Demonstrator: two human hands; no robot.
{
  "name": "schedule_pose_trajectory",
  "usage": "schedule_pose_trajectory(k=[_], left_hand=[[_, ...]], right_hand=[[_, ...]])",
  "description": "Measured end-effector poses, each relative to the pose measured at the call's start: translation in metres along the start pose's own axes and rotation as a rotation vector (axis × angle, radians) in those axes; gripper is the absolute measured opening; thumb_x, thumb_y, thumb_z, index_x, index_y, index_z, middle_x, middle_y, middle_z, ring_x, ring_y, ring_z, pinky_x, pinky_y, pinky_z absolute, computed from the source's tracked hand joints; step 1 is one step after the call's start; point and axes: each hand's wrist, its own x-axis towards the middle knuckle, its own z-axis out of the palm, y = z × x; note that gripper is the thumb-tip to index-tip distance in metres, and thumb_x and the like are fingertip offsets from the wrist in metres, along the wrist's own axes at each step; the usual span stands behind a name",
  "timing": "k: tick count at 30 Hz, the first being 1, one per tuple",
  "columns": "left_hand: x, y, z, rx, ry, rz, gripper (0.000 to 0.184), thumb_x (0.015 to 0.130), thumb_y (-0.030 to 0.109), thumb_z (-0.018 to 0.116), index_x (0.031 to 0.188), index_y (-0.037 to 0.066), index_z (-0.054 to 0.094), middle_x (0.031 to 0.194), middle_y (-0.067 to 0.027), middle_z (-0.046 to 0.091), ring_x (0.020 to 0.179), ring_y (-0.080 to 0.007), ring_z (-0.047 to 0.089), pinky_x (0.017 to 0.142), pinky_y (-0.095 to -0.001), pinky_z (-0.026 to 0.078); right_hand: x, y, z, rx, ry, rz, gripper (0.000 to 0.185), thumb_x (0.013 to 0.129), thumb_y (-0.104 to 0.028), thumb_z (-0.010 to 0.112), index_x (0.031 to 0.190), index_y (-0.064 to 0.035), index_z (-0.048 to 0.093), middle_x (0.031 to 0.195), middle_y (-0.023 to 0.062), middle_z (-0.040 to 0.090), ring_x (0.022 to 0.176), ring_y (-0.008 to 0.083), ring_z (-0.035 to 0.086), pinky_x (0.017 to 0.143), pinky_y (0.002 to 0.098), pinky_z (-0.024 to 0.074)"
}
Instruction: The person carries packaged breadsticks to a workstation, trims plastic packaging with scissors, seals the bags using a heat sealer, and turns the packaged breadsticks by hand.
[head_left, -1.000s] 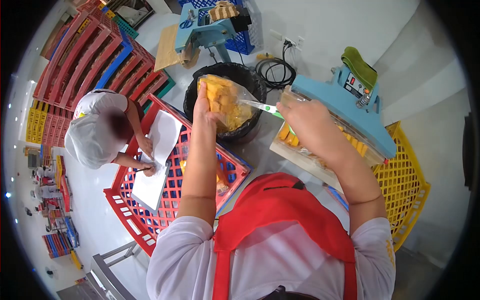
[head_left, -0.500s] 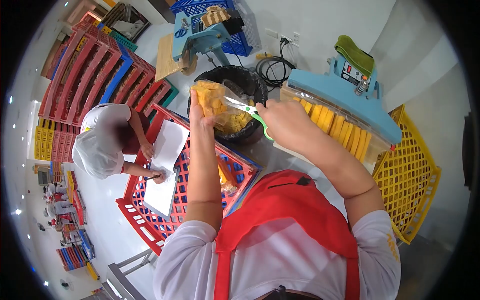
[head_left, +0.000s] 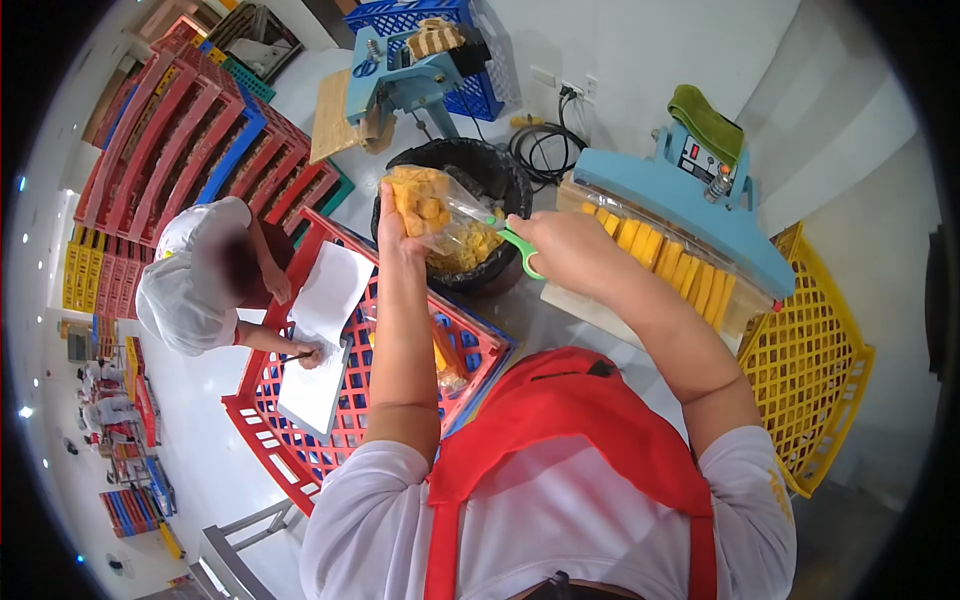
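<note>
My left hand (head_left: pixel 397 232) is closed around a clear plastic bag (head_left: pixel 421 200) with yellow-orange chunks inside, held up over a black-lined bin (head_left: pixel 508 180). Yellow scraps (head_left: pixel 466 247) lie in that bin. My right hand (head_left: pixel 562 245) grips green-handled scissors (head_left: pixel 522 250), whose blades reach into the open side of the bag and are partly hidden by the plastic. To the right of this hand, a row of yellow bars in a clear pack (head_left: pixel 660 254) lies along a blue sealing machine (head_left: pixel 680 215).
At the left a co-worker (head_left: pixel 195 280) writes on paper (head_left: pixel 312 385) laid over a red crate (head_left: pixel 262 440). Stacked red crates (head_left: pixel 175 150) stand behind. A yellow crate (head_left: pixel 810 370) is at the right, and another blue machine (head_left: pixel 400 85) stands beyond the bin.
The scissors' blades have moved further into the plastic and show less. The co-worker's one hand has drawn back from the upper sheet. The whole view has shifted slightly.
</note>
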Motion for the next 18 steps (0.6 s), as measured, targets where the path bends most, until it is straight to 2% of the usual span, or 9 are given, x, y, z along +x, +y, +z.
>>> schedule_pose_trajectory(k=[2, 4, 10, 14, 16, 18], left_hand=[[0.009, 0.005, -0.008, 0.003, -0.003, 0.019, 0.05, 0.085, 0.051, 0.035, 0.109, 0.01, 0.051, 0.106, -0.0095, 0.056, 0.097, -0.0284, 0.052, 0.08, -0.0458, 0.042], [0.016, 0.011, -0.016, 0.003, -0.004, 0.041, 0.051, 0.085, 0.052, 0.035, 0.11, 0.01, 0.05, 0.107, -0.0099, 0.055, 0.098, -0.0288, 0.052, 0.08, -0.0464, 0.042], [0.024, 0.014, -0.03, -0.02, -0.013, 0.063, 0.057, 0.083, 0.056, 0.034, 0.112, 0.009, 0.049, 0.107, -0.0113, 0.055, 0.096, -0.0305, 0.052, 0.081, -0.0471, 0.041], [0.024, 0.013, -0.029, -0.007, 0.038, 0.077, 0.056, 0.083, 0.056, 0.034, 0.111, 0.01, 0.05, 0.106, -0.0108, 0.055, 0.095, -0.0296, 0.052, 0.08, -0.0464, 0.042], [0.021, 0.013, -0.027, -0.006, 0.056, 0.09, 0.056, 0.083, 0.056, 0.034, 0.11, 0.01, 0.05, 0.106, -0.0107, 0.055, 0.095, -0.0292, 0.052, 0.08, -0.0461, 0.042], [0.018, 0.014, -0.026, 0.022, 0.065, 0.083, 0.055, 0.083, 0.056, 0.034, 0.11, 0.01, 0.05, 0.105, -0.0103, 0.055, 0.095, -0.0286, 0.052, 0.079, -0.0451, 0.043]], right_hand=[[-0.002, 0.0, 0.002, 0.039, 0.004, -0.011, 0.044, 0.069, -0.009, 0.055, 0.113, -0.0054, 0.05, 0.084, 0.0125, 0.055, 0.076, 0.0296, 0.056, 0.065, 0.039, 0.0451], [-0.001, 0.0, 0.002, 0.146, 0.128, 0.011, 0.046, 0.069, -0.009, 0.054, 0.114, -0.0065, 0.049, 0.086, 0.0125, 0.055, 0.078, 0.029, 0.056, 0.066, 0.0389, 0.0449], [0.01, -0.007, -0.003, 0.049, -0.005, 0.015, 0.045, 0.068, -0.009, 0.053, 0.113, -0.0055, 0.051, 0.086, 0.0128, 0.055, 0.078, 0.0293, 0.056, 0.065, 0.0384, 0.0451], [0.021, -0.01, 0.0, -0.009, 0.007, 0.025, 0.045, 0.067, -0.009, 0.054, 0.111, -0.0036, 0.051, 0.086, 0.0134, 0.055, 0.076, 0.0302, 0.056, 0.063, 0.0393, 0.0453], [0.024, -0.008, 0.005, -0.031, 0.057, -0.031, 0.031, 0.066, -0.008, 0.055, 0.097, -0.0011, 0.056, 0.081, 0.0144, 0.059, 0.071, 0.0294, 0.06, 0.059, 0.0387, 0.048], [0.027, -0.008, 0.004, -0.01, 0.004, -0.017, 0.037, 0.066, -0.009, 0.055, 0.103, -0.0018, 0.054, 0.084, 0.0142, 0.057, 0.073, 0.0302, 0.058, 0.062, 0.0392, 0.047]])
